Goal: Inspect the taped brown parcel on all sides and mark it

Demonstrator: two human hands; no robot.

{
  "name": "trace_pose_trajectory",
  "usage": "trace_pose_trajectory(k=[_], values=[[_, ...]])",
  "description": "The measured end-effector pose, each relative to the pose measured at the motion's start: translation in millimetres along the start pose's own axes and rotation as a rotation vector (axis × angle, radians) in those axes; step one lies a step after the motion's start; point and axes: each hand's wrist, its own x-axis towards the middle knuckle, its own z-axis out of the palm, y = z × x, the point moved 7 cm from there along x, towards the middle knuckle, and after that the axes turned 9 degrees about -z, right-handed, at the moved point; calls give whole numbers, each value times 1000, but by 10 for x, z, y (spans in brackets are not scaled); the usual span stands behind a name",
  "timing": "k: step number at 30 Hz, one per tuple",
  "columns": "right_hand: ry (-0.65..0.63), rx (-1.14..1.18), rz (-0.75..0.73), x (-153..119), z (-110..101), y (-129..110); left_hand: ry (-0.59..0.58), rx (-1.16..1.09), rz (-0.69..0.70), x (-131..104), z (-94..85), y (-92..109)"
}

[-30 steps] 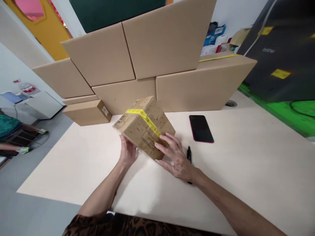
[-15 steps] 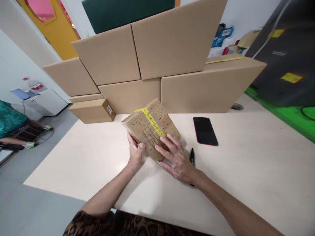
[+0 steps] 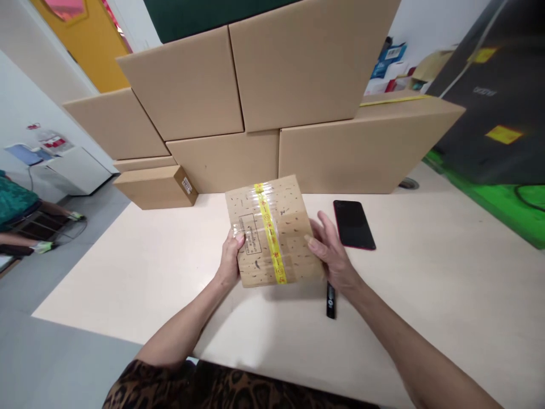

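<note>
A small cardboard box [image 3: 293,227], printed with scattered dark marks, is tilted up with its broad face towards me. Yellow printed tape [image 3: 268,227] runs down that face, and a black-outlined text block [image 3: 250,234] is left of the tape. My left hand [image 3: 231,255] grips the left edge, thumb on the face and fingers behind. At the right edge, my right hand [image 3: 334,253] has its thumb on the face; its fingers are partly behind the box. A black marker pen [image 3: 331,300] lies below my right hand, its upper part hidden.
A dark phone with a red edge [image 3: 354,224] lies on the pale table [image 3: 426,295]. Large cartons [image 3: 315,68] are stacked along the back, with a smaller brown box [image 3: 155,187] at their left. A person in a green top [image 3: 17,199] is at far left.
The small box has turned from a slanted position to face me more squarely. My right hand has moved from its face to the right edge. My left hand keeps its grip.
</note>
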Motion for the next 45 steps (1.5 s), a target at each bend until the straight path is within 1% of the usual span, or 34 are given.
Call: trace_pose_trajectory(k=[1,2,4,7,9,11,13,17,19,21,24,27,29,31,33,35,36,37,39,42,45], values=[[-37,117,99,-17,51,65,-10,17,5,4,-10,12],[-66,197,156,-38,100,92,-23,31,3,10,-18,21],[-99,260,176,-70,164,61,-48,48,-19,26,-33,34],[-106,264,181,-98,203,-51,-92,57,-77,43,-22,39],[-55,304,246,-109,200,-83,-130,48,-110,42,14,30],[33,366,316,-110,181,-79,-155,31,-129,39,42,9],[131,432,343,-90,154,-62,-136,21,-135,48,21,-24],[297,523,309,-25,93,-19,-37,65,-146,81,-115,-112],[372,544,280,-14,65,-6,-58,108,-170,77,-116,-170],[415,552,255,-26,64,-3,-116,126,-178,53,-60,-219],[410,555,254,-68,115,-1,-135,90,-120,18,13,-224],[380,565,282,-86,153,2,-84,60,-42,17,10,-167],[366,590,286,-52,126,-12,-64,57,0,35,-18,-102],[392,614,256,16,27,-45,-75,72,28,62,-45,-24],[456,611,212,90,-120,-82,-120,103,27,93,-56,44],[510,575,208,138,-234,-99,-164,136,7,119,-64,93],[518,554,223,150,-256,-99,-168,145,0,128,-73,113],[514,537,243,154,-254,-97,-154,141,-1,134,-86,129],[495,525,278,136,-194,-86,-80,92,18,132,-124,146],[472,527,291,73,-68,-60,24,-11,41,98,-138,106],[415,485,262,42,-7,-51,26,-37,15,85,-104,44]])
